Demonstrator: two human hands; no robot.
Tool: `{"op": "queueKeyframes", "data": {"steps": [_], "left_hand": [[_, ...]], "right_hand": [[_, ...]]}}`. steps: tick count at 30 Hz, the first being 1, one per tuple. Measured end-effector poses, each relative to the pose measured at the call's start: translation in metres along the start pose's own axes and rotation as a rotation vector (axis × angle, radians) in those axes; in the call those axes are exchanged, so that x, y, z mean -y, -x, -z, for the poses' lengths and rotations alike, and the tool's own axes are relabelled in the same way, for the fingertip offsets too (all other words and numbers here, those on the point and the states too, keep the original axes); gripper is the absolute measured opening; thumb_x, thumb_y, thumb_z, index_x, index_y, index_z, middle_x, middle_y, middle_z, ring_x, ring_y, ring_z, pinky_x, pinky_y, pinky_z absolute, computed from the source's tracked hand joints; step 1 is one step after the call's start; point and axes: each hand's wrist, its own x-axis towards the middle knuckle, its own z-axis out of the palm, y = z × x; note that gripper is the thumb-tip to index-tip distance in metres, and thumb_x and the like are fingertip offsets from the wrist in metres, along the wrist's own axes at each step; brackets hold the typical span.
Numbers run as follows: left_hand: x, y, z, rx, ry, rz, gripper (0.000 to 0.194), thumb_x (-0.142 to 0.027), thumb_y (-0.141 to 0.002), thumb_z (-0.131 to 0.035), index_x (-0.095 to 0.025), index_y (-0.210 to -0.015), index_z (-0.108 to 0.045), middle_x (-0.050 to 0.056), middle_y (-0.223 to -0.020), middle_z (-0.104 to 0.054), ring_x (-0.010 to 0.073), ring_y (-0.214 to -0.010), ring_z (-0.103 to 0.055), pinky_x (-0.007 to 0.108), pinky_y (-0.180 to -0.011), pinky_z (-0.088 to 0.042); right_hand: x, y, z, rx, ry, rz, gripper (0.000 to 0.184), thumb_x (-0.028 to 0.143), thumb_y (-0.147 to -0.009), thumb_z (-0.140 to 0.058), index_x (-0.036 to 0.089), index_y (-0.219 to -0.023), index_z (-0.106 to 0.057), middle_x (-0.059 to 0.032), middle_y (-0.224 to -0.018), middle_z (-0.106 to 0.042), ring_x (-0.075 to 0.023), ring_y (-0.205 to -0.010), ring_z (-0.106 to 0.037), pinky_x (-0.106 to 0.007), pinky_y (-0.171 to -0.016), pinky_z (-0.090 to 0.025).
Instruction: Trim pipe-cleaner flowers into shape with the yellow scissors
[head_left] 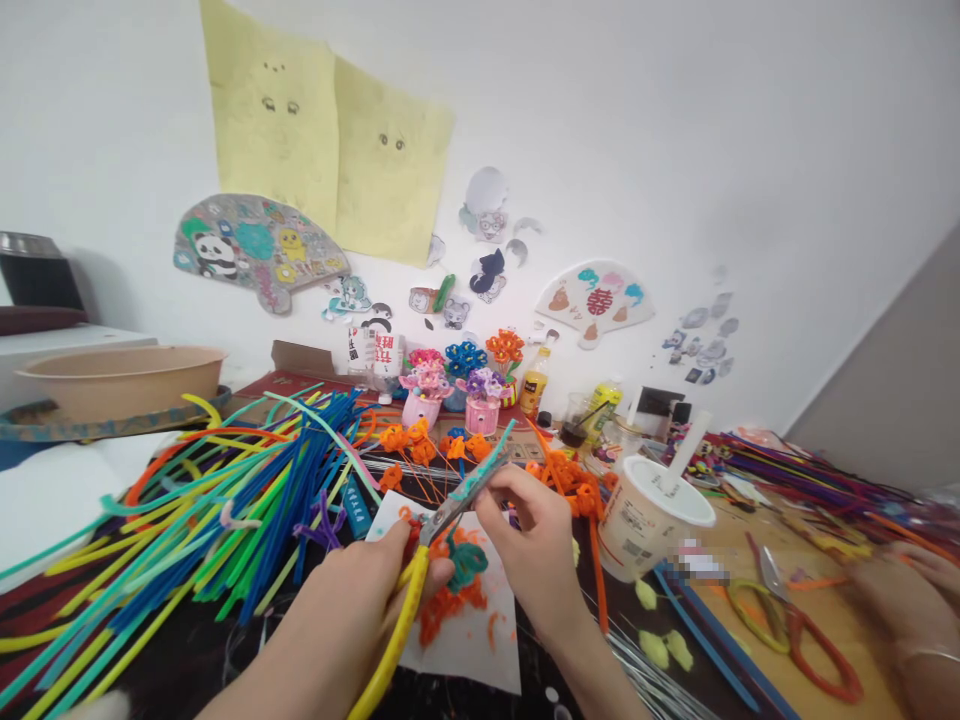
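Observation:
In the head view, my left hand [367,590] is closed around scissors [412,605] with yellow handles, their metal blades pointing up and to the right. My right hand [544,540] pinches a teal pipe cleaner [495,455] whose fuzzy length runs along the blades. Below the blades, between my hands, hangs a looped teal pipe cleaner piece [466,568]; whether it joins the upright strand is hidden. Beneath both hands lies a white paper sheet [502,660], scattered with orange fuzz [450,610].
Many loose pipe cleaners [247,520] spread on the left. Orange pipe cleaner flowers [412,440] lie behind my hands, near small flower pots [481,412]. A white cup [645,520] with a straw stands right. Further right are scissors [795,620] and another person's hand [892,590].

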Motion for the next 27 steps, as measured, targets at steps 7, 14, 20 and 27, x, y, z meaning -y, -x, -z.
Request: {"op": "queueKeyframes", "data": {"steps": [7, 14, 20, 27], "left_hand": [[-0.001, -0.003, -0.006, -0.008, -0.039, 0.055, 0.031, -0.042, -0.089, -0.036, -0.021, -0.084, -0.058, 0.001, -0.058, -0.062, 0.0174, -0.048, -0.060, 0.023, -0.047, -0.036], [0.002, -0.004, -0.009, -0.056, -0.048, 0.033, 0.033, -0.043, -0.089, -0.034, -0.022, -0.080, -0.058, 0.002, -0.057, -0.062, 0.0191, -0.054, -0.062, 0.024, -0.049, -0.036], [0.003, -0.003, -0.011, -0.051, -0.049, 0.003, 0.033, -0.046, -0.089, -0.034, -0.022, -0.088, -0.057, 0.004, -0.067, -0.069, 0.0228, -0.064, -0.067, 0.026, -0.054, -0.040], [-0.004, -0.004, -0.008, -0.003, -0.076, 0.067, 0.033, -0.040, -0.089, -0.033, -0.020, -0.086, -0.059, 0.007, -0.069, -0.068, 0.0222, -0.060, -0.065, 0.026, -0.053, -0.039]], "right_hand": [[0.002, 0.000, 0.000, -0.016, 0.014, 0.025, 0.014, 0.014, -0.078, -0.053, 0.017, -0.066, -0.060, -0.0005, -0.065, -0.058, -0.0146, -0.063, -0.052, -0.025, -0.059, -0.040], [0.002, 0.001, 0.000, -0.028, 0.042, 0.043, 0.014, 0.014, -0.077, -0.052, 0.018, -0.064, -0.057, 0.0009, -0.062, -0.054, -0.0135, -0.060, -0.048, -0.024, -0.056, -0.037], [0.004, 0.002, -0.003, -0.020, 0.103, 0.117, 0.019, 0.011, -0.074, -0.051, 0.020, -0.058, -0.047, 0.0048, -0.057, -0.043, -0.0109, -0.054, -0.041, -0.023, -0.052, -0.032], [0.004, 0.003, -0.005, -0.031, 0.110, 0.122, 0.020, 0.011, -0.074, -0.052, 0.020, -0.056, -0.046, 0.0047, -0.056, -0.043, -0.0109, -0.054, -0.042, -0.023, -0.052, -0.033]]}}
